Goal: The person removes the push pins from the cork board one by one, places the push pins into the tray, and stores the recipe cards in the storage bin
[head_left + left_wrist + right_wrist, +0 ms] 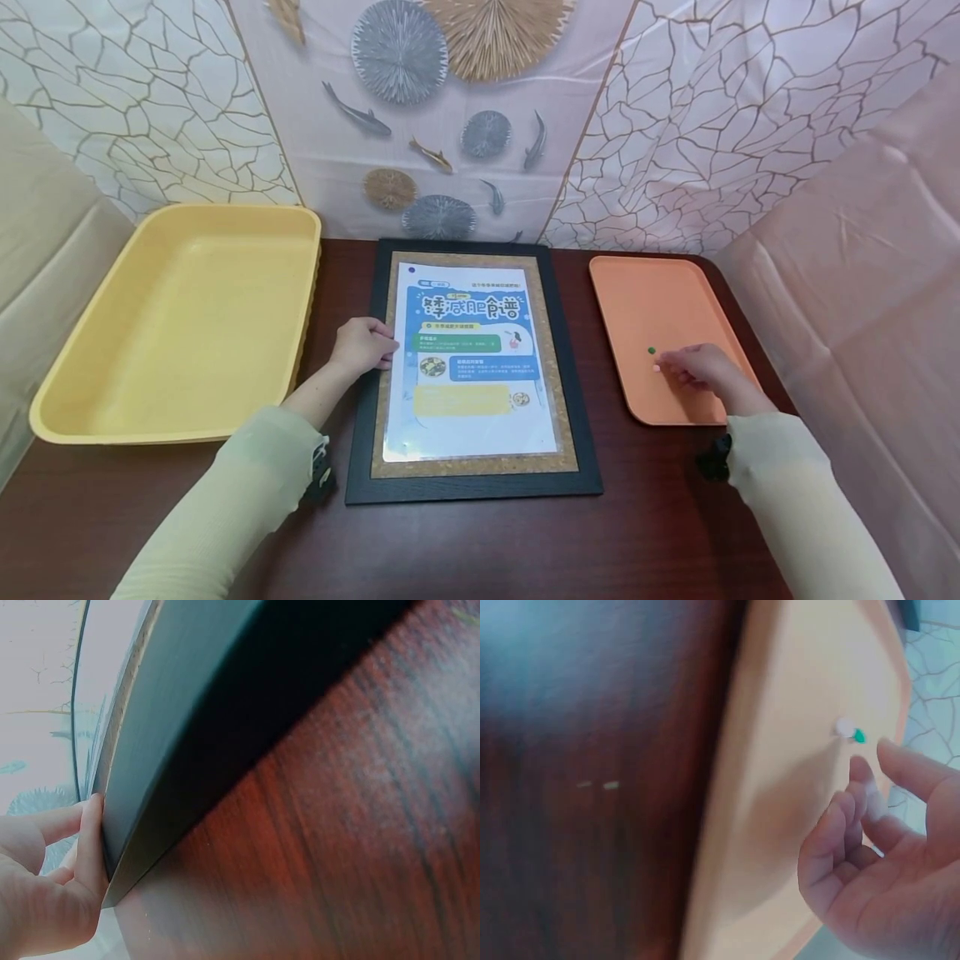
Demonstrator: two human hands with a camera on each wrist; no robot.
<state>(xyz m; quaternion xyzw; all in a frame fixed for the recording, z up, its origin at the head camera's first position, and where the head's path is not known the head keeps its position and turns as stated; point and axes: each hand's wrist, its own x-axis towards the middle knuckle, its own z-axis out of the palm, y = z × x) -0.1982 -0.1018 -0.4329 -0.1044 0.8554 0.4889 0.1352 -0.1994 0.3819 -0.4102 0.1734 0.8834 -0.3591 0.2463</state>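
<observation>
A printed sheet with Chinese text [472,433] lies on a black-framed cork board [474,489]. At the sheet's top left corner is a purple pushpin [411,270]. My left hand [363,346] rests at the left side of the frame, its fingertips on the sheet's left edge. In the left wrist view, those fingers [91,836] lie against the board's edge. Over the orange tray [622,292] is my right hand [701,369], thumb and index fingertip apart. Just beyond them lie a green pushpin [859,736] and a pale pink pushpin [844,726] on the tray.
A large yellow tray [180,333] stands on the left of the dark wooden table [480,550]. Patterned cloth [465,183] hangs behind the table, and plain cloth walls [862,292] close in both sides. Each wrist carries a small black camera [716,457].
</observation>
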